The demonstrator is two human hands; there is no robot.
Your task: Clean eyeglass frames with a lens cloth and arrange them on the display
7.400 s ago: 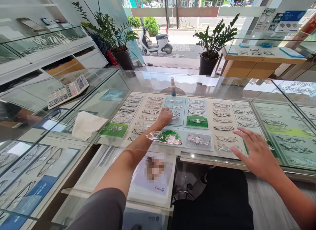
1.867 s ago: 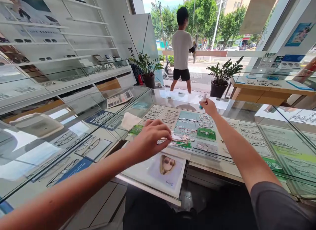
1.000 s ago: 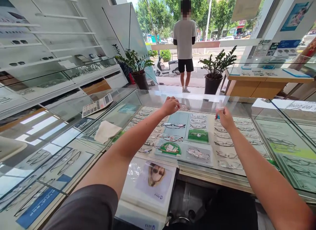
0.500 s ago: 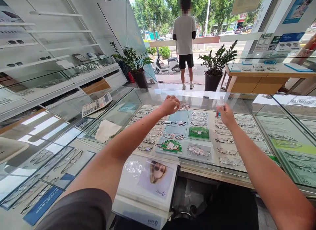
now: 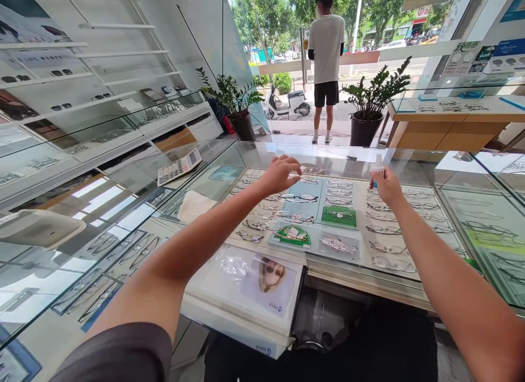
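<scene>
Both my arms reach out over a glass display counter (image 5: 353, 158) with rows of eyeglasses (image 5: 298, 198) under the top. My left hand (image 5: 281, 173) is closed in a pinch on a pair of clear-framed glasses (image 5: 308, 171), holding them above the glass at the far side. My right hand (image 5: 385, 186) is wrapped round a small white spray bottle (image 5: 378, 167) with a blue label, held upright just to the right of the glasses.
A white cloth (image 5: 194, 204) and a calculator (image 5: 179, 167) lie on the counter to the left. An open drawer holds a printed tray (image 5: 250, 286) below the counter. A person (image 5: 326, 64) stands outside the entrance between two potted plants (image 5: 369, 105). Wall shelves run along the left.
Since a second ago my hands stay at the far side of the counter holding glasses and bottle. The view has shifted slightly left. Earlier the left hand lifted the glasses from the near edge.
</scene>
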